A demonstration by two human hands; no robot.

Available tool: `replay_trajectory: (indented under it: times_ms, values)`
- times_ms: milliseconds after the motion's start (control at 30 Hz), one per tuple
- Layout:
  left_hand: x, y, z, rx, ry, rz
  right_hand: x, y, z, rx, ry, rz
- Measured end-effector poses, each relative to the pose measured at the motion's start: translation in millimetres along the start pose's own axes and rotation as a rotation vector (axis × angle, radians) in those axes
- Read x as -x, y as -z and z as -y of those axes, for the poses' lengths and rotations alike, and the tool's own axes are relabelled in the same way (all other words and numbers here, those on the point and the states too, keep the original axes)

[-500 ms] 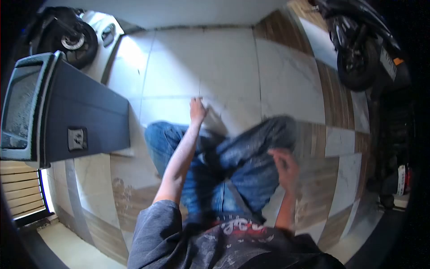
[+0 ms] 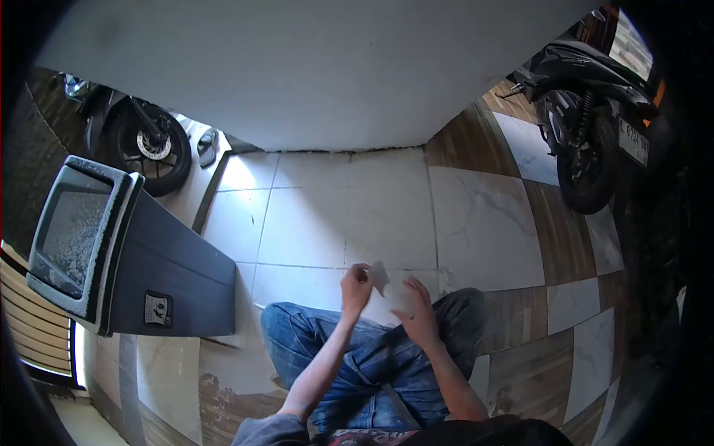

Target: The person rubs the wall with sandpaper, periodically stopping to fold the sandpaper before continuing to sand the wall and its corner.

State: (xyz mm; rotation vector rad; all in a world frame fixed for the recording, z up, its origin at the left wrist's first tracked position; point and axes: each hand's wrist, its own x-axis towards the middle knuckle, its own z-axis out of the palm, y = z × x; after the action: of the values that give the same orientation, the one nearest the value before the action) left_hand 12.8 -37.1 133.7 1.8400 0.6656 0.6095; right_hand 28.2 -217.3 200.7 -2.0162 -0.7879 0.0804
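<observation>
My left hand is closed, with thumb and fingers pinching a small, thin, pale grey flat piece. Its exact kind cannot be made out. Just to the right, my right hand has its fingers apart and holds nothing; a gap separates it from the piece. Both hands are over the white floor tiles, in front of my crossed legs in blue jeans.
A tall grey bin with a dusty lid stands at my left. Ahead rises a pale wall. Motorbikes are parked at the back left and back right. A grey sandal lies near the left one.
My left hand has come off the floor and now holds the flat piece in front of my lap. My right hand has moved inward from my knee towards it. The view has tilted up.
</observation>
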Motion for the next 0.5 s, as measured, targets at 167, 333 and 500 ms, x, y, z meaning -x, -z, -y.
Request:
replay_trajectory:
  times_ms: [167, 333, 500]
  values:
    - [17, 19, -83, 0.234, 0.001, 0.091, -46, -46, -1, 0.047, 0.258, -0.136]
    - [-1, 38, -98, 0.377, -0.014, 0.162, -74, -44, 20, -0.081, 0.254, -0.178]
    - [-3, 66, -65, 0.403, -0.031, 0.126, -178, 51, 78, -0.026, 0.379, -0.723]
